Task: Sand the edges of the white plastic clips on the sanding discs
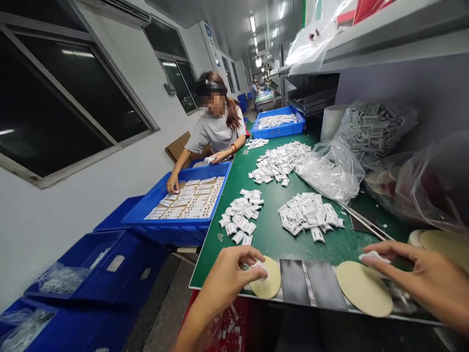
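My left hand (234,274) pinches a small white plastic part (259,268) over a round yellowish sanding disc (269,286) at the table's front edge. Over a second pale disc (362,288), my right hand (414,274) grips another white plastic part (374,256) between thumb and fingers. Dark grey abrasive strips (309,283) lie between the two discs. Beyond my hands, a smaller heap of white parts (242,215) sits on the left and a bigger heap (309,215) on the right.
A co-worker (220,122) stands at a blue crate (172,223) of laid-out white parts, left of the green table (271,195). Clear plastic bags (333,168) of parts and thin rods (366,220) lie on the right. Behind is another blue tray (278,131); a shelf (395,34) overhangs.
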Available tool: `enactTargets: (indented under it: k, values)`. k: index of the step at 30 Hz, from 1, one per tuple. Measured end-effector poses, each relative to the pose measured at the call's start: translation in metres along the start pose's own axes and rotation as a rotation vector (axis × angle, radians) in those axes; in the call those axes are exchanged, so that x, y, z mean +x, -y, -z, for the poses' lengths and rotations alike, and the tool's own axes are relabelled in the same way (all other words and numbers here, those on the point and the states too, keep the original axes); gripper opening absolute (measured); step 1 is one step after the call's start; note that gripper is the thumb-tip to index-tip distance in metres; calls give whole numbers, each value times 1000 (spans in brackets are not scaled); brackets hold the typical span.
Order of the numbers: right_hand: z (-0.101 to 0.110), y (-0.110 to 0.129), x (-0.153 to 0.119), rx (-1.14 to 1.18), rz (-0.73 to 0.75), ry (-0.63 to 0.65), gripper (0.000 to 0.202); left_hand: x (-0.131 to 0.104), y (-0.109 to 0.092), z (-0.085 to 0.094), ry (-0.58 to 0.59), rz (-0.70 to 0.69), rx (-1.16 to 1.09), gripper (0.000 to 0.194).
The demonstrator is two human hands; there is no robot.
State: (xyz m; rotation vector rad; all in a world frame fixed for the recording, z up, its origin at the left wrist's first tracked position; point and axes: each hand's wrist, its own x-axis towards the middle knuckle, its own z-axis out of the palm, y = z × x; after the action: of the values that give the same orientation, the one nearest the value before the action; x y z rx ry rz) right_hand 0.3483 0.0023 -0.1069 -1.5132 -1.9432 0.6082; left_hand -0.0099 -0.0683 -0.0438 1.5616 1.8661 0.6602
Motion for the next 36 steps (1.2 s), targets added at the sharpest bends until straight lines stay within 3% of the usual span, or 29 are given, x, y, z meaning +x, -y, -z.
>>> enactTargets:
  k: [2, 4, 7, 8, 10, 12, 13, 15, 17, 20, 21, 24, 25, 28, 31, 34, 35, 36]
  values:
    - [6, 0, -1, -1, -99, 104, 43, 3, 4, 3, -32, -17, 50, 16]
    - [11, 1, -3, -28, -166, 106, 44, 5, 8, 4, -59, -39, 93, 16]
    - [15, 6, -2, -11, -143, 233, 41, 4, 10, 4, -64, -53, 153, 16]
    - [16, 8, -2, -47, -133, 221, 40, 2, 9, 4, -93, -57, 187, 15]
    - [16, 15, -3, -187, -122, 40, 38, -4, 8, -1, -217, -105, 248, 14]
    - [14, 23, -10, -266, -13, -108, 34, -13, 11, -9, -344, -203, 324, 17]
    - [12, 27, -16, -262, 84, -84, 32, -19, 14, -15, -389, -266, 382, 18]
    - [9, 34, -31, -212, 270, 106, 27, -32, 23, -26, -421, -396, 502, 20]
    - [7, 39, -45, -160, 338, 244, 25, -43, 32, -35, -411, -475, 531, 21]
    - [9, 45, -55, -110, 296, 186, 23, -52, 33, -37, -394, -436, 405, 19]
    - [10, 46, -54, -96, 266, 161, 24, -52, 30, -35, -327, -388, 312, 18]
    - [15, 43, -44, 49, 196, 424, 23, -42, 16, -25, -36, -160, -28, 14]
    - [16, 38, -38, 56, 165, 424, 25, -37, 13, -22, 4, -85, -85, 14]
    - [17, 17, -19, -90, 21, 62, 34, -20, 9, -11, -64, -4, -75, 14]
    - [16, 7, -7, -67, 48, 183, 34, -9, 7, -5, -112, -32, 25, 12]
    - [12, 28, -7, -78, -2, 48, 36, -6, -6, -10, -254, -83, 94, 12]
    - [9, 40, -7, -38, 6, 41, 35, -5, -13, -15, -221, -117, 53, 13]
    - [5, 53, -8, 42, 38, 128, 32, -4, -20, -21, -136, -154, 3, 14]
